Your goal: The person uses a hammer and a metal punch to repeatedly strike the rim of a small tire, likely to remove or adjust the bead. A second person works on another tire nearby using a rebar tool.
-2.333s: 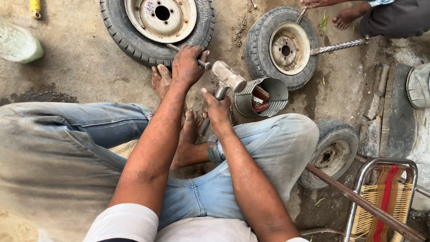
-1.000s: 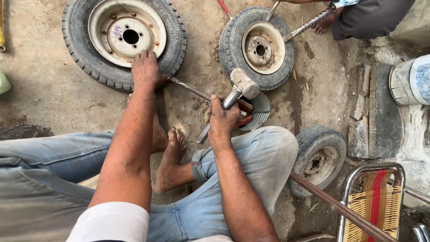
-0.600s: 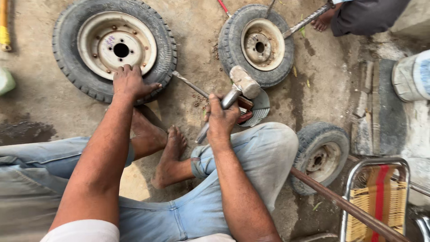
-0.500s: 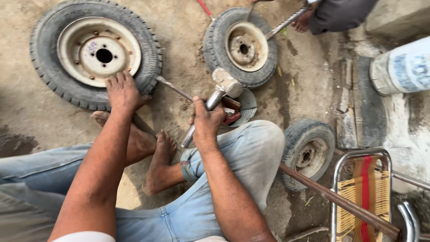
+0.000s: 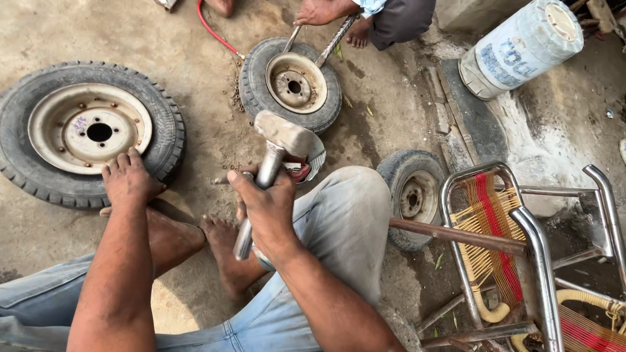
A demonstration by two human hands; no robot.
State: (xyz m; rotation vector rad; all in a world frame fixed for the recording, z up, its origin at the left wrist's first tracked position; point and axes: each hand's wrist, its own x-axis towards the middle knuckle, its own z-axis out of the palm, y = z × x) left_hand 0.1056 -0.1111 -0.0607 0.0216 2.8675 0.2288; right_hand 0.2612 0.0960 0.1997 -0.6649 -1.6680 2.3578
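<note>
Dusty concrete yard floor, left hand (image 5: 128, 182) flat on large tyre (image 5: 171, 133), right hand (image 5: 264, 205) fingers gripping hammer (image 5: 277, 146)

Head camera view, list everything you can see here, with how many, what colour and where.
large wheel: one, black tyre, cream rim, far left on the ground
medium wheel: one, black tyre, rusty rim, top centre
small wheel: one, dark, right of the knee
hose: one, red, top centre
bucket: one, white, lying top right
chair frame: one, chrome with red and yellow weave, bottom right
other person's hand: one, holding metal bars over the medium wheel
hammer: one, grey metal, centre
left hand: resting on the large wheel
right hand: gripping the hammer
</note>
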